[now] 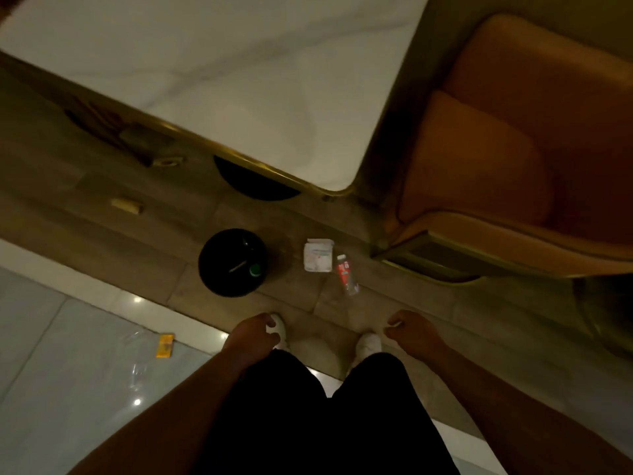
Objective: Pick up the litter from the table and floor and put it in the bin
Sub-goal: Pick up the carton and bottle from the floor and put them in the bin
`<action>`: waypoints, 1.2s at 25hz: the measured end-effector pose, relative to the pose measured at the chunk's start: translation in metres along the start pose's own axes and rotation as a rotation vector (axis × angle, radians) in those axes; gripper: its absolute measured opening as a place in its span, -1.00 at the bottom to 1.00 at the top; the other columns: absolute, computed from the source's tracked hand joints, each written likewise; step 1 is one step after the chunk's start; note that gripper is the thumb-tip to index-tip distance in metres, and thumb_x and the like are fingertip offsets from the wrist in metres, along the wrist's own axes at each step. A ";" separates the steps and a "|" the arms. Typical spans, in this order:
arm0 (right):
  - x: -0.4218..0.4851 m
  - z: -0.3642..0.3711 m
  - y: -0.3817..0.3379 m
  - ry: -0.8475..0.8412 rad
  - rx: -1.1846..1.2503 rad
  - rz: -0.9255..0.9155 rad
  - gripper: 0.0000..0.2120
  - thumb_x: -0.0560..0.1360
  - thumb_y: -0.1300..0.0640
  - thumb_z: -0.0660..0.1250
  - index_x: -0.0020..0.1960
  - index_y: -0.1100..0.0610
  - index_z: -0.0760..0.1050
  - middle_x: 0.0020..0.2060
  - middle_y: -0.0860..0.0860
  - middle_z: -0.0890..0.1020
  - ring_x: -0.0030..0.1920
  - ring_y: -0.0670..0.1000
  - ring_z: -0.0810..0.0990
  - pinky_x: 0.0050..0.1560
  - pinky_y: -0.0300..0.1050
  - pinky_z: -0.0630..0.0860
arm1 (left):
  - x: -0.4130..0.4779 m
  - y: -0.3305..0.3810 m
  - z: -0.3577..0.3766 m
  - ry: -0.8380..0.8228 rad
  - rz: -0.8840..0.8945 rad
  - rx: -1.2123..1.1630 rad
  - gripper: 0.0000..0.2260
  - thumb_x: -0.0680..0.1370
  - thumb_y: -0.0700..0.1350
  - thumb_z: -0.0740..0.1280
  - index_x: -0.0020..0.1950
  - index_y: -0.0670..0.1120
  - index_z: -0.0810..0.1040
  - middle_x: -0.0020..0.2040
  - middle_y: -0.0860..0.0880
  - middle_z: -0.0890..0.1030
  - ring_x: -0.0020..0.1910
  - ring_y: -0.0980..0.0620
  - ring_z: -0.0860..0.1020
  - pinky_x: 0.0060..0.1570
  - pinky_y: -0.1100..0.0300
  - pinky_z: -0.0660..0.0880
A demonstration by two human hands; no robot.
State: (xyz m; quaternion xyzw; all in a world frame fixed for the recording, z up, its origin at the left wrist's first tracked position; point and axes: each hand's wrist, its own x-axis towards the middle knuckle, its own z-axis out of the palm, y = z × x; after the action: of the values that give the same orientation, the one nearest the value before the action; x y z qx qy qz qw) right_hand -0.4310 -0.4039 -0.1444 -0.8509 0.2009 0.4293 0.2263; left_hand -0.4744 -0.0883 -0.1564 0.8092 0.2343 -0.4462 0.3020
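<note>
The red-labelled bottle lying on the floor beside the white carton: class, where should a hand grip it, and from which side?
Grip the red-labelled bottle across its middle, from above. It lies flat on the floor, so only its top and long sides are free. The right hand is probably handier; the white carton sits close on the bottle's other side.

glossy marble table [239, 80], brass edge, leather seat [496, 149], polished tiles [68, 389]

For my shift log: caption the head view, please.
Person stands over round black bin; white carton and red-labelled plastic bottle lie on tiled floor beside it, both hands empty.
</note>
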 end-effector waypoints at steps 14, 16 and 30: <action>0.221 0.058 0.116 -0.105 0.022 -0.052 -0.64 0.41 -0.02 0.32 0.21 -0.06 0.50 0.19 0.00 0.60 0.15 0.07 0.57 0.00 -0.15 0.46 | 0.174 0.089 0.159 0.059 -0.022 0.054 -0.66 0.47 -0.03 0.35 0.24 0.00 0.53 -0.07 -0.01 0.63 -0.18 0.02 0.61 -0.17 0.17 0.51; 0.273 0.079 0.117 -0.077 0.033 -0.074 -0.59 0.42 0.00 0.32 0.27 -0.05 0.46 0.20 0.01 0.60 0.14 0.08 0.58 -0.02 -0.15 0.46 | 0.230 0.089 0.181 0.081 -0.014 0.043 -0.63 0.47 -0.04 0.36 0.28 -0.02 0.52 -0.01 -0.04 0.63 -0.16 0.03 0.55 -0.16 0.20 0.43; 0.581 0.204 0.074 0.215 -0.228 -0.308 -0.05 0.31 -0.24 0.42 0.51 0.07 0.05 0.43 0.21 0.29 0.39 0.30 0.32 0.31 0.28 0.37 | 0.599 0.083 0.216 0.425 -0.024 -0.082 -0.02 0.29 0.31 0.47 0.50 -0.18 0.18 0.40 -0.23 0.37 0.36 -0.23 0.40 0.27 -0.09 0.45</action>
State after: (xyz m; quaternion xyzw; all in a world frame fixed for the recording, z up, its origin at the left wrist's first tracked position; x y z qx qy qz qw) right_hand -0.2814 -0.4366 -0.7458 -0.9325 0.0414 0.3165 0.1690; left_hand -0.2513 -0.2324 -0.7416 0.8692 0.3205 -0.2592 0.2731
